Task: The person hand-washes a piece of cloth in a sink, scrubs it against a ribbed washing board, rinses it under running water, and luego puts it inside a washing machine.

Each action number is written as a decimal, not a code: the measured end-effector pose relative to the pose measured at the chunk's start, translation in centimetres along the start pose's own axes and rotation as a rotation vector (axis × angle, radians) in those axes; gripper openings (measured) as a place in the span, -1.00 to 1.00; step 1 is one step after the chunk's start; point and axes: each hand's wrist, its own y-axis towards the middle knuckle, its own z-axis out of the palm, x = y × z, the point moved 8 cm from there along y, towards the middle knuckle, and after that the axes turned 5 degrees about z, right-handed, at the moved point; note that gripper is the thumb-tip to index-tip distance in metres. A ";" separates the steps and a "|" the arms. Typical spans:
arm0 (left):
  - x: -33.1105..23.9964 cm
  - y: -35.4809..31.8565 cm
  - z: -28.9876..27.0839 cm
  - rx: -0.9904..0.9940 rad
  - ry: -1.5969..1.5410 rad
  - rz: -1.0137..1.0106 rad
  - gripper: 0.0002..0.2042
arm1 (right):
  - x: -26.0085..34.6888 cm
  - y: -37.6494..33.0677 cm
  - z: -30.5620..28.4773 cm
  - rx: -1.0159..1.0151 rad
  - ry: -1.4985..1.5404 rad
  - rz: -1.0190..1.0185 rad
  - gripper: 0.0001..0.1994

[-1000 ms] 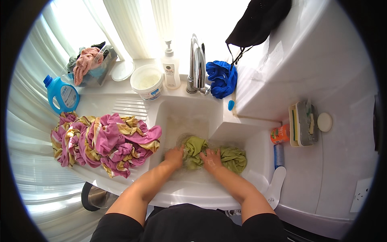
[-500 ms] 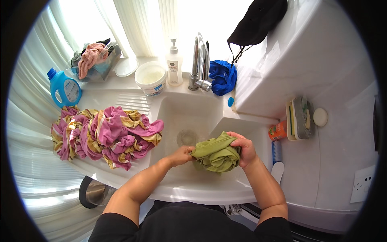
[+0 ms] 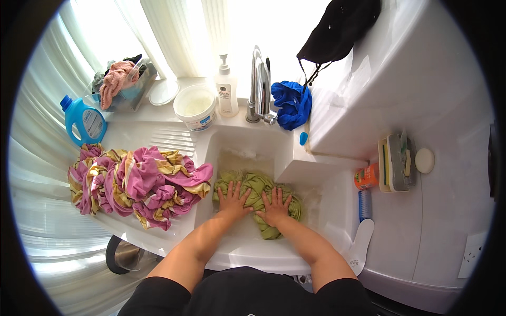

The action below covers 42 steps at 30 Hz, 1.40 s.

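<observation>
A green cloth (image 3: 255, 184) lies spread and crumpled in the water of the white sink (image 3: 337, 210). My left hand (image 3: 233, 203) presses on its left part with the fingers spread. On the right part of the cloth rests my right hand (image 3: 275, 207), flat, its fingers apart too. Neither hand grips the fabric. The drain is hidden under the cloth.
Left of the basin lies a heap of pink and yellow fabric (image 3: 139, 181). Behind stand a blue detergent bottle (image 3: 87, 124), a white tub (image 3: 195, 108), a pump bottle (image 3: 226, 95) and the faucet (image 3: 258, 89). A blue cloth (image 3: 291, 105) hangs beside it. A brush (image 3: 365, 205) lies right.
The bunched green cloth has gone down from between my hands into the basin and spread out. Both hands have let go of their grip and now lie flat on it.
</observation>
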 end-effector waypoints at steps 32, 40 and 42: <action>-6.0 -5.8 -7.1 0.066 -2.486 -0.084 -0.29 | 1.3 -5.5 -7.3 -0.331 1.055 -0.168 -0.10; -5.3 -3.8 -5.8 -0.303 -2.401 -0.153 -0.57 | 1.6 -6.9 -11.1 -0.660 1.149 0.039 -0.33; -5.2 -4.4 -6.8 -0.375 -2.323 -0.128 -0.58 | 1.5 -6.8 -11.4 -0.701 1.165 0.045 -0.40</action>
